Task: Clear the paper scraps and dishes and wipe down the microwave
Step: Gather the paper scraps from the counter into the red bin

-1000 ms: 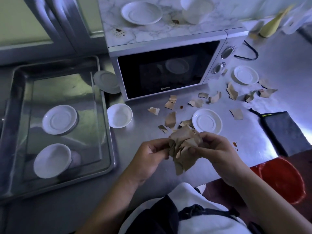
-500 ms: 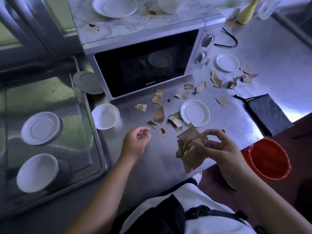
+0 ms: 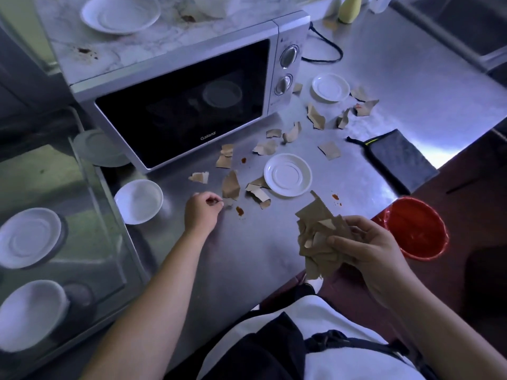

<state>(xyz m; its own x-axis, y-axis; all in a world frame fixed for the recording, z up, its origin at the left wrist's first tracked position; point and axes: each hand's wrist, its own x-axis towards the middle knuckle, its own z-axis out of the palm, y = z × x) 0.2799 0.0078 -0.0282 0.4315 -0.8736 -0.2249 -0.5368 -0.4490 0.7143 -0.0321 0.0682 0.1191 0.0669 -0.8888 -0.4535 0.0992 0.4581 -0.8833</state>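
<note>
Left of the microwave [image 3: 175,78], a shiny steel tray [image 3: 82,193] holds two round white dishes [image 3: 28,237]. In front of its glossy black door, the left hand [image 3: 200,215] curls its fingers beside torn brown scraps [image 3: 230,185]; whether it pinches one is unclear. Farther right, the right hand [image 3: 367,250] clutches a crumpled paper wad [image 3: 318,237].

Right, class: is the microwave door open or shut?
Shut. The door sits flush in the microwave, level with the knob panel.
</note>
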